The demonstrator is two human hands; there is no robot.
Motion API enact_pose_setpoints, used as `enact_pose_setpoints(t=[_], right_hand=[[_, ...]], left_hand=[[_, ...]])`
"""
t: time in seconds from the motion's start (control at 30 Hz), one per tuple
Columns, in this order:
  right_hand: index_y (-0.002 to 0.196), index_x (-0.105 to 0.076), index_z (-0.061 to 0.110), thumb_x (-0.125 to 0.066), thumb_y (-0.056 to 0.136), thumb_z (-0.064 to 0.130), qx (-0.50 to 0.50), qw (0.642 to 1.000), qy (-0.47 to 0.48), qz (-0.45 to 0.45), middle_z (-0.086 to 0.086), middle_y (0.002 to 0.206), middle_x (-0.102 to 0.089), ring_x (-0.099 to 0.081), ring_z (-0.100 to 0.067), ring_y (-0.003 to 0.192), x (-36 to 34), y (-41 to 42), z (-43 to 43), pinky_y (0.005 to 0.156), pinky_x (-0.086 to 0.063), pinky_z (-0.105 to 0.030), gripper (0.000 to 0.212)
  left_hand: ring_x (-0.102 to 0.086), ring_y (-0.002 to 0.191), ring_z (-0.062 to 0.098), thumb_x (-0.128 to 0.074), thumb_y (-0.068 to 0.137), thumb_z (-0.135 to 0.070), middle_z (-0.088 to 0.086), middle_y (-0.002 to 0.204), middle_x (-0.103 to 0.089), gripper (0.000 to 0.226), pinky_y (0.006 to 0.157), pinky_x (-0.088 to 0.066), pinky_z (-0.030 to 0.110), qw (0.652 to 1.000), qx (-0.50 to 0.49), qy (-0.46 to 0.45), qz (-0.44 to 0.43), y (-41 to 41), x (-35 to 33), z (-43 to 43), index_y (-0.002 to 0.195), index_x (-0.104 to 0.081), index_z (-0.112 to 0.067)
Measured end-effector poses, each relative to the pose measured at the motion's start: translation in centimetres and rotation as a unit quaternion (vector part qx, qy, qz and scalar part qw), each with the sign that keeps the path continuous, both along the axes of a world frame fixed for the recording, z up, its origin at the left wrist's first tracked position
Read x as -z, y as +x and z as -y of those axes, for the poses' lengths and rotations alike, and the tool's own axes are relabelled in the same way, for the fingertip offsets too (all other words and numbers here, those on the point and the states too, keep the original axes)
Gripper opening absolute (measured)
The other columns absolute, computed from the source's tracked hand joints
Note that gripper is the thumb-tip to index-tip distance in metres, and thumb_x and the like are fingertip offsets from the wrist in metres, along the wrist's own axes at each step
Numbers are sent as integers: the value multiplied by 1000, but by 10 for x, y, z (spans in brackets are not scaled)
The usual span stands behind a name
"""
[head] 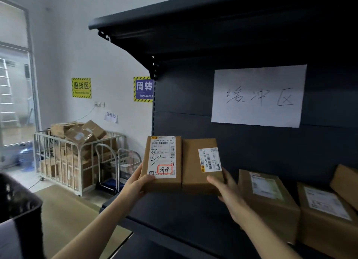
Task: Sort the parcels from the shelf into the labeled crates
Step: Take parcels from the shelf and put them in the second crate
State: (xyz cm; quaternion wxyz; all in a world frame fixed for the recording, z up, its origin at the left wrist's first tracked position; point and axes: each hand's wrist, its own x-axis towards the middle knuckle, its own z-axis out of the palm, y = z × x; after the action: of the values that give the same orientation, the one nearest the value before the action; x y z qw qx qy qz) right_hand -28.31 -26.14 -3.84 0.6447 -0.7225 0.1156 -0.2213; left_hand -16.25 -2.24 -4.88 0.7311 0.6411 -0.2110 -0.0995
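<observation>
From my end: two brown parcels are up in front of the cam, side by side and touching, both upright w/ labels facing me. They sit at the left end of the dark shelf (pixel 174 216), in front of its back panel. I can't tell if their btm edges rest on the board or hang just clear of it.

L grip (pixel 138 183) is clamped on the left parcel (pixel 164 181) at its lower left corner: thumb on the front face just under the label, fingers wrapped behind. That label has a barcode, a pen scrawl and a red-boxed stamp.

R grip (pixel 226 189) is clamped on the right parcel (pixel 193 165) at its lower right corner: thumb across the front, fingers round the right edge. Its small label is turned sideways, near the upper right.

So each parcel stands above its grip, held from below and outside; the inner edges meet between the two.

Further right on the shelf lie three more parcels (pixel 267 196), labels up, well apart from the held pair. A white paper sign (pixel 258 96) w/ handwriting is stuck on the back panel above.

Lower left, blurred: a black crate (pixel 19 210). Behind it, by the wall, a wire cage trolley (pixel 77 154) piled w/ boxes, under a yellow sign (pixel 81 88) and a blue sign (pixel 144 89).
</observation>
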Motion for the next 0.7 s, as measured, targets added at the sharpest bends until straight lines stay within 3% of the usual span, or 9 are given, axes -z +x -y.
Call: enact_pose_setpoints(t=[0.1,0.23,0.33,0.43,0.53,0.6,0.7], right_hand=[[126,-40,40,-70,77,39,13,1000,-17,-11,16,111,-54,-48,2,91,7,18,-12,84,-38,-29,58],[130,-39,23,-76,70,38,97,990,-96,-44,3,118,-53,-50,-9,93,16,35,-19,65,-40,-17,72],[129,-38,22,-75,64,46,179,950,-239,-87,-8,122,-47,-46,-24,111,20,45,-22,77,-46,-27,79],[127,-38,22,-71,61,56,231,894,-364,-122,-8,119,-42,-38,-24,109,21,52,-29,76,-37,-25,81],[125,-42,21,-68,60,65,234,871,-405,-148,-6,118,-41,-37,-22,107,24,57,-35,79,-40,-25,82],[126,-42,20,-65,62,68,227,864,-424,-152,-6,120,-40,-36,-22,110,26,58,-36,86,-39,-26,84],[133,-38,23,-63,68,66,195,865,-440,-138,-5,127,-34,-32,-21,118,29,58,-37,93,-38,-27,82]], left_hand=[[-59,95,18,-65,77,-27,-8,108,-65,48,71,-47,28,1000,-14,23,-16,16,10,-11,116,-51,-52],[-58,92,19,-67,71,-38,-2,107,-61,58,64,-48,29,995,-54,77,-31,35,24,-14,125,-45,-41],[-57,92,21,-63,84,-34,2,105,-57,49,63,-48,31,989,-83,119,-42,51,35,-10,129,-44,-30],[-56,95,24,-67,76,-44,5,104,-56,54,81,-52,42,984,-74,155,-50,62,42,-4,122,-46,-24],[-56,99,25,-63,77,-48,4,103,-58,45,94,-47,47,981,-65,170,-61,71,47,2,112,-50,-22],[-55,94,21,-57,85,-45,3,102,-57,31,88,-48,43,979,-69,184,-54,74,49,5,108,-52,-25],[-52,88,16,-53,87,-44,1,99,-57,28,70,-42,34,976,-76,200,-29,75,49,7,107,-52,-25]])
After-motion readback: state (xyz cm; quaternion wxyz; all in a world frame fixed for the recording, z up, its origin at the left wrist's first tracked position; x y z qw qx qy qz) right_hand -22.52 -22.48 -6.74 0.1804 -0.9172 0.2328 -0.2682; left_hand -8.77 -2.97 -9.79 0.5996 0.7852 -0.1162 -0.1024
